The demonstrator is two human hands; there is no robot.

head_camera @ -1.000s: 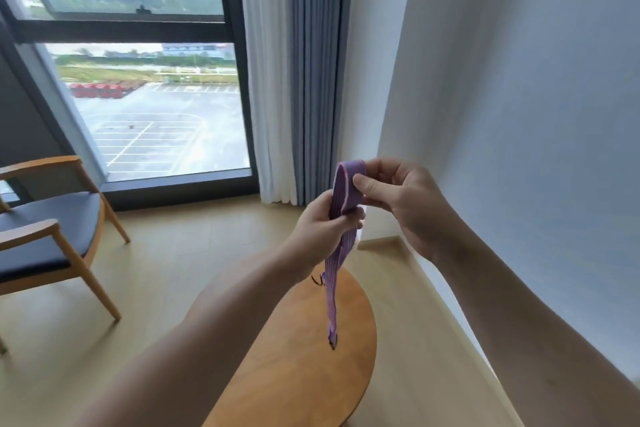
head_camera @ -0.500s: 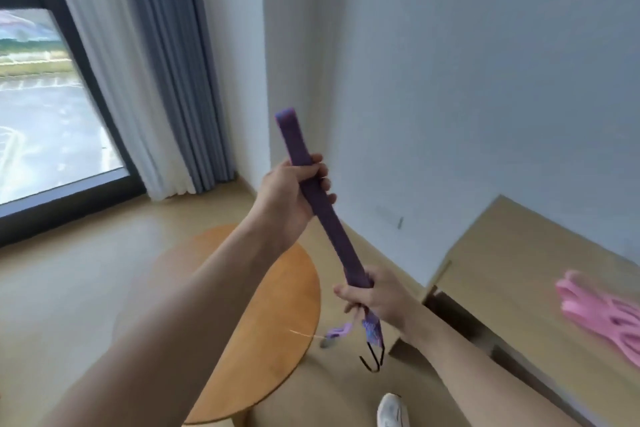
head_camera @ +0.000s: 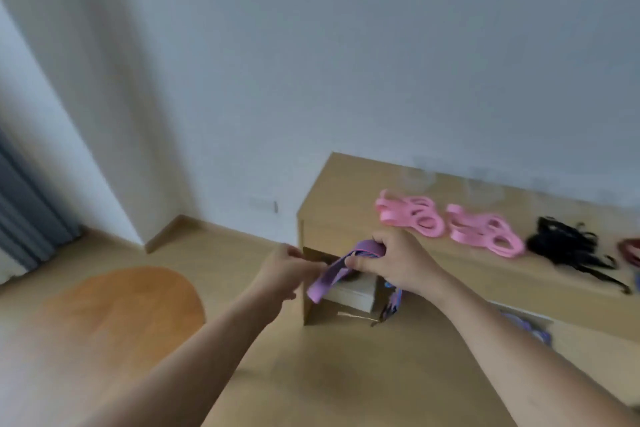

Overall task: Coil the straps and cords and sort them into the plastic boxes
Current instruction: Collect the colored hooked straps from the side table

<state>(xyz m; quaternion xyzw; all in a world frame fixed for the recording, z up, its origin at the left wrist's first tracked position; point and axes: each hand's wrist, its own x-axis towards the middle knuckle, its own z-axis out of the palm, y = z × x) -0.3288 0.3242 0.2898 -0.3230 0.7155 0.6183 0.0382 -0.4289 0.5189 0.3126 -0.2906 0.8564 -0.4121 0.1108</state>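
Gripped the folded purple strap (head_camera: pixel 327 279) with the right hand (head_camera: pixel 394 265), fingers curled tight round its upper bend. Met its lower loop with the left hand (head_camera: pixel 289 269), at 9 o'clock of the right; too blurred to tell pinch from touch. Held the strap before the wooden desk (head_camera: pixel 339 191), at its left end. Noted pink straps (head_camera: pixel 412 218) and black cords (head_camera: pixel 564 248) on the desktop, toward 2 o'clock.
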